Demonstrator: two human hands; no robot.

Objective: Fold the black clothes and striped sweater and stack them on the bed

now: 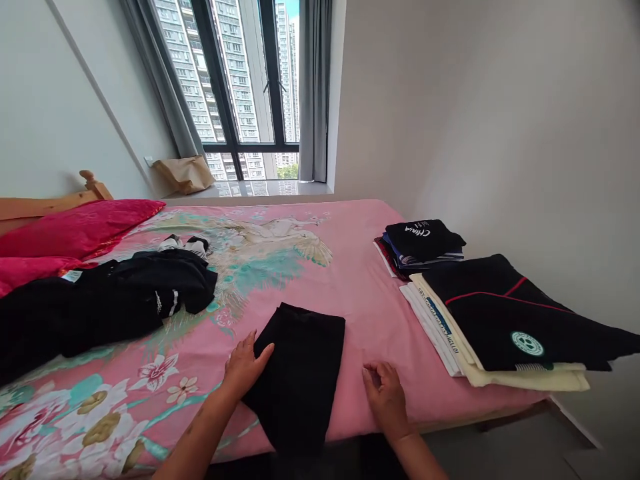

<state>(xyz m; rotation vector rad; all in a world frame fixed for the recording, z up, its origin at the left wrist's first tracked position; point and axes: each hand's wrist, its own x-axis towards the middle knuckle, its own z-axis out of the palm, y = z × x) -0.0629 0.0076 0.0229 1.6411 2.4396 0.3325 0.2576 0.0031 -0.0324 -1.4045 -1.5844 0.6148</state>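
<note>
A pair of black pants (305, 367) lies folded lengthwise near the bed's front edge, waistband away from me; the lower end drops out of clear view at the dark bottom edge. My left hand (246, 367) rests on their left side, fingers stretched out and thumb spread over the cloth. To the right of the pants, apart from them, my right hand (386, 397) hovers over the pink sheet. Its fingers are curled, thumb close to the fingertips, with nothing visible between them.
Rumpled dark clothes (115, 293) lie at left beside red pillows (85, 227). Folded clothes form a small stack (425, 240) and a larger stack (500, 313) at right, near the wall. A paper bag (184, 175) sits on the windowsill. The floral bedsheet (365, 267) covers the bed.
</note>
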